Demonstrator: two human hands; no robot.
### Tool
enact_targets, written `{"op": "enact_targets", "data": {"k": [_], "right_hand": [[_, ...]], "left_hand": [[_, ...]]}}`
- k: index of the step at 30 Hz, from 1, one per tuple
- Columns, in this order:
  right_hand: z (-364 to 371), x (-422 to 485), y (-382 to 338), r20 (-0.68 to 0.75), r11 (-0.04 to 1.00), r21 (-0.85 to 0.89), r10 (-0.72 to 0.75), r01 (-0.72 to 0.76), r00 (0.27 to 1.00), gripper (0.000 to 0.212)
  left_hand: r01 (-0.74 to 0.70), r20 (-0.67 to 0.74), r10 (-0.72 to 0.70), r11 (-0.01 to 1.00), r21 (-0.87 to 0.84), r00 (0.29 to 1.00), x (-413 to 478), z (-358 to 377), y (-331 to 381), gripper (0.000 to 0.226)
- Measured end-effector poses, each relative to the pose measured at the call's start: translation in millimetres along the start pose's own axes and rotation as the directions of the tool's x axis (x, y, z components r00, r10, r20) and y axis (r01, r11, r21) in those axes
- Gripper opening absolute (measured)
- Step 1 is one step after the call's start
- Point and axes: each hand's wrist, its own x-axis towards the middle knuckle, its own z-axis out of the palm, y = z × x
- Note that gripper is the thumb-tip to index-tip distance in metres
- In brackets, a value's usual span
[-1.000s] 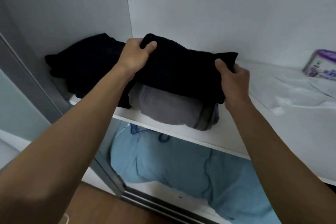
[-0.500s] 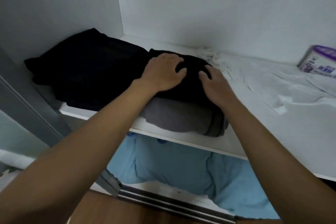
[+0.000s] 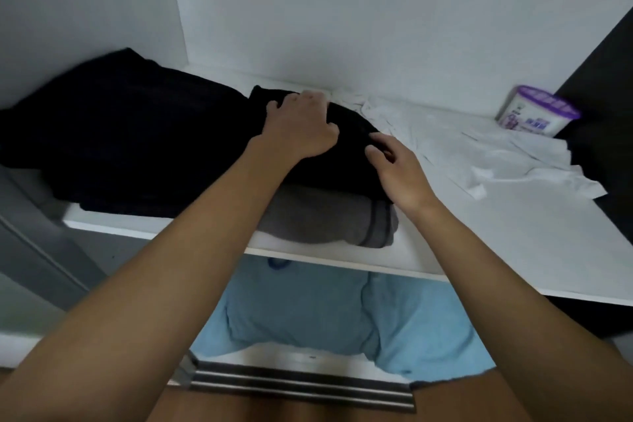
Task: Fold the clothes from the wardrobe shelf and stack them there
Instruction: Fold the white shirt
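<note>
So far we have a folded black garment (image 3: 329, 171) stacked on a folded grey garment (image 3: 325, 219) at the white wardrobe shelf's (image 3: 513, 250) front edge; our left hand (image 3: 301, 128) lies on it, grip unclear, right hand (image 3: 397, 171) loosely spread; crumpled white garment (image 3: 496, 154) and black heap (image 3: 120, 134) look unfolded

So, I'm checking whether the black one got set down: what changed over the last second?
Both hands let go of the ends of the folded black garment, now lying on the grey garment. The left hand rests on top; the right hand is at its right edge, fingers relaxed. The white cloth and purple tub stayed put.
</note>
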Motion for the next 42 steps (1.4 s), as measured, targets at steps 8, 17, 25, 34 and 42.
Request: {"op": "enact_targets", "data": {"k": [8, 17, 25, 34, 42], "right_hand": [[-114.0, 12.4, 86.5, -0.240, 0.896, -0.329, 0.225, -0.297, 0.944, 0.062], [-161.9, 32.9, 164.5, -0.236, 0.813, -0.519, 0.160, -0.263, 0.958, 0.028], [-179.8, -47.8, 139.8, 0.295, 0.969, 0.007, -0.240, 0.249, 0.925, 0.012], [-229.3, -133.1, 130.1, 0.411, 0.993, 0.116, -0.056, 0.009, 0.910, 0.018], [-206.0, -151.2, 92.6, 0.164, 0.939, 0.075, 0.320, -0.335, 0.933, 0.052]], "left_hand": [[-0.053, 0.052, 0.081, 0.913, -0.405, 0.995, -8.8, 11.6, 101.5, 0.043], [0.207, 0.212, -0.106, 0.817, -0.538, 0.972, -8.9, 81.4, 184.8, 0.021], [0.651, 0.631, -0.186, 0.080, -0.755, 0.753, -18.0, 144.1, 212.6, 0.049], [0.535, 0.468, -0.315, 0.174, -0.827, 0.826, -59.6, 158.1, 231.0, 0.036], [0.344, 0.502, 0.065, 0.652, -0.676, 0.863, -163.7, 131.0, 216.7, 0.023]]}}
